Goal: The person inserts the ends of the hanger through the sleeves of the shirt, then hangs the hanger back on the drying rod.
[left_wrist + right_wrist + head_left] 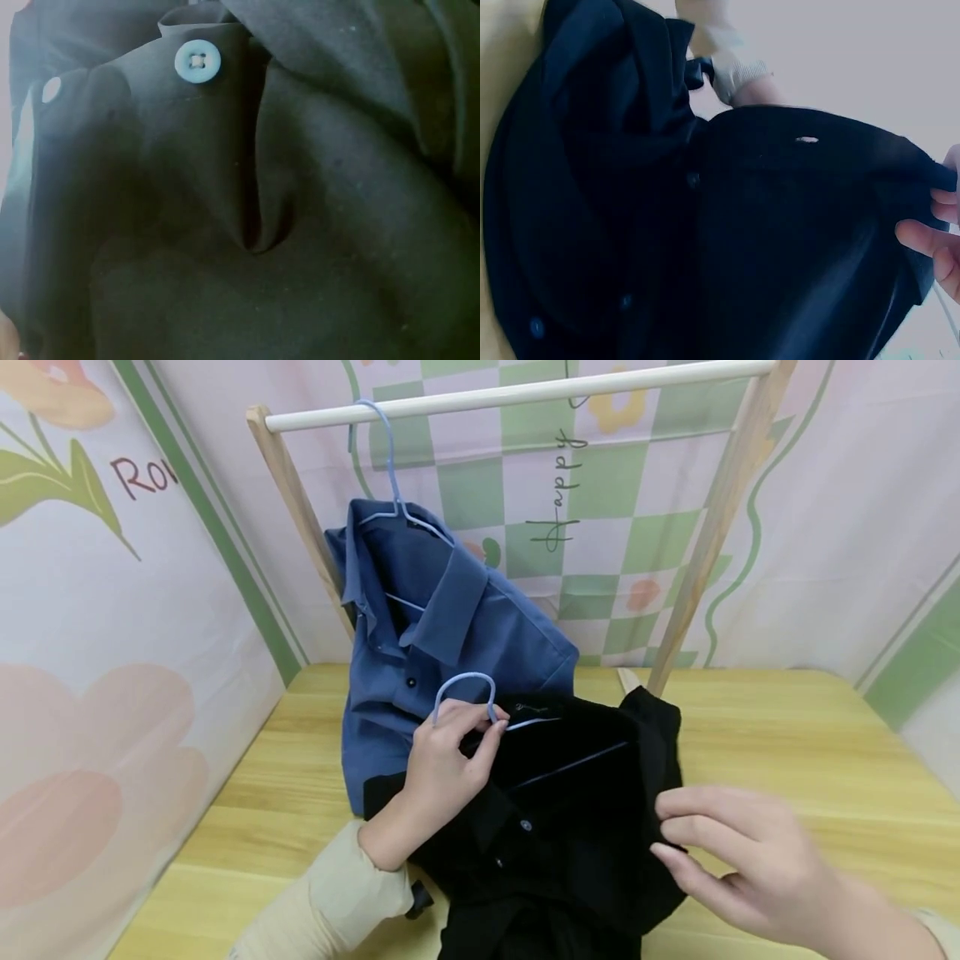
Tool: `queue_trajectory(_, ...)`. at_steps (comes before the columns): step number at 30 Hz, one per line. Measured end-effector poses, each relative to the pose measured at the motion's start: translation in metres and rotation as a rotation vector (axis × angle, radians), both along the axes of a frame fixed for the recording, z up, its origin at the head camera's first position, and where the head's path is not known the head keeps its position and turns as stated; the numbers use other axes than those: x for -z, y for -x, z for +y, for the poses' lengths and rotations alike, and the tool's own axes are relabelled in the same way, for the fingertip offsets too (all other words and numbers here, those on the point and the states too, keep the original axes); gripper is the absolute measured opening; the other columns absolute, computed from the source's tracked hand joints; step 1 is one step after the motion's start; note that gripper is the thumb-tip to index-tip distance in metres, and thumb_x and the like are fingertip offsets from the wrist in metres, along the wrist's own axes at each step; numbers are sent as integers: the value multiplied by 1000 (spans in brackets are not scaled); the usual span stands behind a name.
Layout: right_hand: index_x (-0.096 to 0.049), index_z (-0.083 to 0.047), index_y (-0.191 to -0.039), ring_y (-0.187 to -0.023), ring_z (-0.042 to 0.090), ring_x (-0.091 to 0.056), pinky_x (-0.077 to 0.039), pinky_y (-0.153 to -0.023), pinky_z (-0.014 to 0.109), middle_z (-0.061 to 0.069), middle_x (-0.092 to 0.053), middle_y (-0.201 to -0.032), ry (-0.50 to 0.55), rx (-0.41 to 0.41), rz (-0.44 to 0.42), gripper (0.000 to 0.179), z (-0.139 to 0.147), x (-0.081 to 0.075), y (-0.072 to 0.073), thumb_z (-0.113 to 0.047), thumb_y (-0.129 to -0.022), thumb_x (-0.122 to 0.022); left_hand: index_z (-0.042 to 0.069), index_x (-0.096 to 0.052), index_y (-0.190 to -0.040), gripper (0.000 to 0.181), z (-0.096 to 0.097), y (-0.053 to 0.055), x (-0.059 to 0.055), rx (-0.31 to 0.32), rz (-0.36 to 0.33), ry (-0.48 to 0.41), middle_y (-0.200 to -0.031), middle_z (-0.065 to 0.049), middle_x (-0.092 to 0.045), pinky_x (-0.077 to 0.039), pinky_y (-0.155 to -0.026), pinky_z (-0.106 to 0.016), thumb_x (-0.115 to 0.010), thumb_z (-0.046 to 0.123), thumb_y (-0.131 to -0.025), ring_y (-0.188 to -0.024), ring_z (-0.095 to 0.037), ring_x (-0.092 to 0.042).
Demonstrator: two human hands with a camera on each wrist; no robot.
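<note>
In the head view, my left hand (453, 752) pinches the light blue hanger (467, 676) at the base of its hook. The hanger's arms lie inside the collar of a black button-up shirt (577, 877). My right hand (757, 852) is at the shirt's right edge, its fingers loosely bent and thumb apart; whether they touch the cloth is unclear. In the right wrist view its fingertips (915, 234) lie over the black cloth (780, 225) by the collar. The left wrist view shows only dark cloth (195, 285) with a pale button (198, 61).
Behind, a blue shirt (487, 618) hangs on another light blue hanger (391, 452) from the white rail (525, 393) of a wooden-legged rack. The rack stands on a wood-grain table (817, 735), against a patterned cloth backdrop (840, 510).
</note>
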State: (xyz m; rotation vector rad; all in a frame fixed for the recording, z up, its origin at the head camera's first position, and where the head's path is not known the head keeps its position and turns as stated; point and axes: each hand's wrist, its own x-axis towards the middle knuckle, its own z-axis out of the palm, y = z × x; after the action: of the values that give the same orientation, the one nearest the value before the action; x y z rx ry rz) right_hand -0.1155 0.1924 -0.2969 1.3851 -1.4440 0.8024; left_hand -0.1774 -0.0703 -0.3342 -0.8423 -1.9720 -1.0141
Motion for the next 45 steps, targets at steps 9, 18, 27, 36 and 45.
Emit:
queue_trajectory(9,-65,-7,-83,-79,17,-58,-42,-69,28,6,-63,-90,-257,37,-22,29,-21,12,-4,-16,-107,-53,1,-74,-97,5,3,0,-2,46,-32,-54,-83,-5,-71,-54,-73,-32,-73,-1,-92,-79,-20,-64)
queue_trajectory(18,-61,-16,-87,-113,28,-54,-23,-111,54,7,-60,-117,-388,229,-203,34,-28,47,6,-28,-112,-40,2,-73,-95,4,1,-2,3,148,-25,-80,-81,-3,-72,-54,-73,-30,-72,-1,-93,-79,-18,-65)
queue_trajectory(27,-64,-18,-99,-136,32,-45,-7,-122,55,14,-56,-138,-403,139,-280,31,-23,43,14,-38,-111,-44,2,-71,-94,11,-3,-3,4,280,129,-75,-87,-8,-73,-56,-76,-31,-64,7,-101,-81,-21,-68)
queue_trajectory(36,-71,3,-110,-139,30,-48,-39,-111,32,26,-59,-134,-42,1,-31,24,-17,17,30,-5,-108,-48,4,-69,-86,25,-11,-1,-3,290,87,-186,-86,-10,-74,-56,-73,-30,-63,19,-104,-78,-21,-69)
queue_trajectory(45,-58,9,-121,-136,20,-51,-37,-113,29,14,-58,-140,193,151,-165,38,9,6,38,-26,-105,-62,1,-67,-84,30,-18,1,-6,321,32,-260,-87,-15,-72,-56,-75,-28,-63,23,-104,-74,-23,-70)
